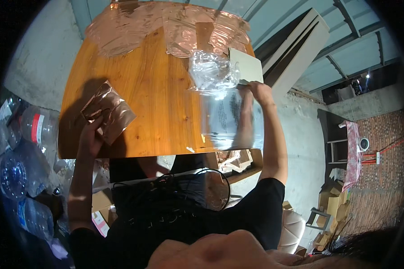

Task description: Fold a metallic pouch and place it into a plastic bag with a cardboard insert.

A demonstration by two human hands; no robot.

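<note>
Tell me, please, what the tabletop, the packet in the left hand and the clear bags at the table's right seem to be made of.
Tabletop: wood or a wood look, glossy, with grain and knots.
Packet in the left hand: perhaps metallised plastic film, copper-coloured and mirror-bright, sharply creased.
Clear bags: likely thin, smooth plastic, being see-through with white glare.

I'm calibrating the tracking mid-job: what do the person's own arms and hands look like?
The left hand and right hand are ungloved, with no watch or bracelet visible. The forearms are uncovered; black short sleeves end near the elbows, belonging to a black top with pale chest lettering.
</note>
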